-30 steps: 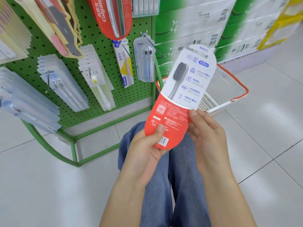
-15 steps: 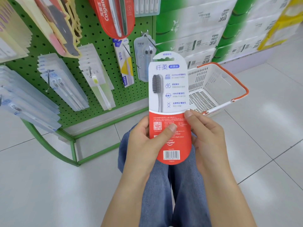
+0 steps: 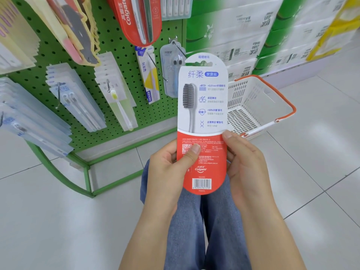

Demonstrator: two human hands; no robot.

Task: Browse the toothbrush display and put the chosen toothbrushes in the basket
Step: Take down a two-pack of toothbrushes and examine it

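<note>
Where both thumbs pinch its red lower half, left hand (image 3: 169, 168) and right hand (image 3: 245, 162) hold the Colgate toothbrush pack (image 3: 202, 121), now turned upright, back panel readable; white basket (image 3: 259, 106) waits just behind, apparently empty.

You see a white tile floor (image 3: 58, 221) with thin dark lines between the tiles. A white basket (image 3: 251, 106) with an orange handle sits on it, to your right. A green rack (image 3: 85, 172) stands on the floor to your left, right beside the basket. Big packs (image 3: 243, 36) in green and white are stacked along the back, behind the basket.
</note>
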